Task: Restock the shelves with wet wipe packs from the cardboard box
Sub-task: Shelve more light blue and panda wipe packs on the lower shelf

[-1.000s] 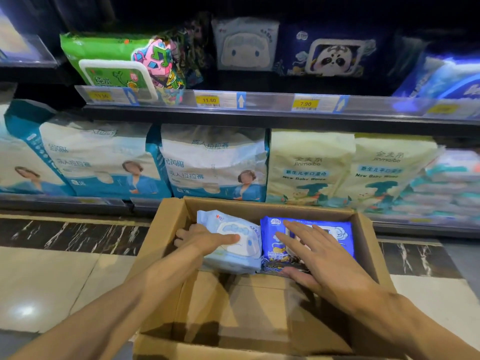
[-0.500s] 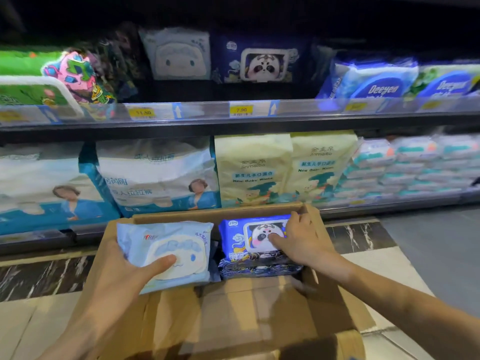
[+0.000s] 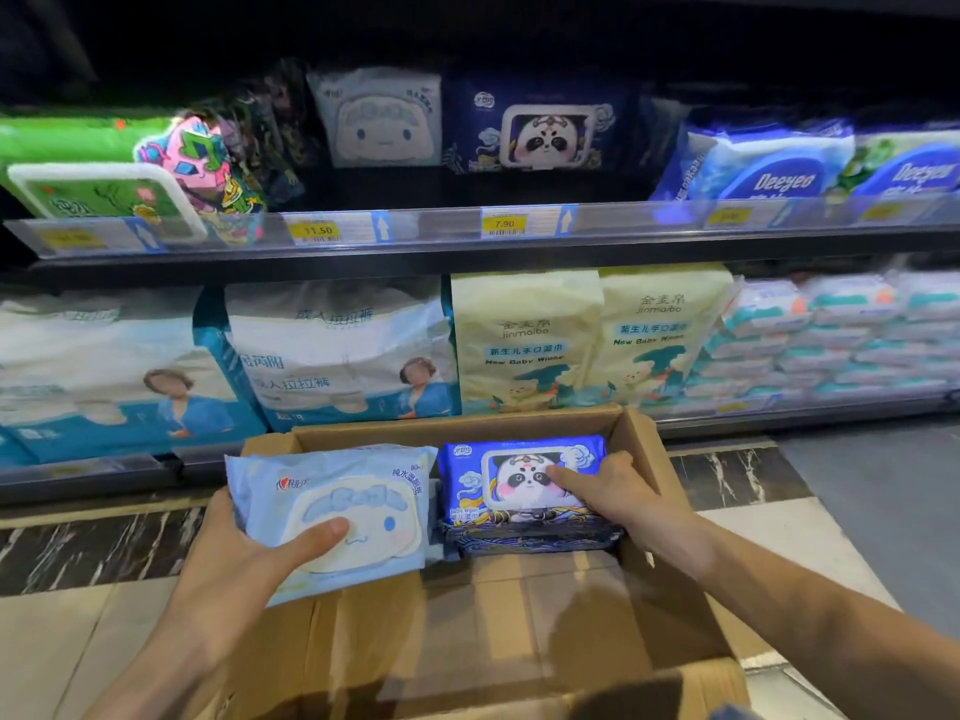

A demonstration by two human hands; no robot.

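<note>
Shelf tags [image 3: 504, 224] read 7.90, 11.50; left hand [image 3: 234, 574] clasps pale-blue pack [image 3: 332, 511], right hand [image 3: 618, 498] grips panda pack [image 3: 519, 475].

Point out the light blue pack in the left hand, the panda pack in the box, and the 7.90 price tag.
light blue pack [image 3: 332, 517], head view, front lid.
panda pack [image 3: 519, 478], head view, panda lid.
7.90 price tag [image 3: 504, 224], head view, yellow label.
</note>
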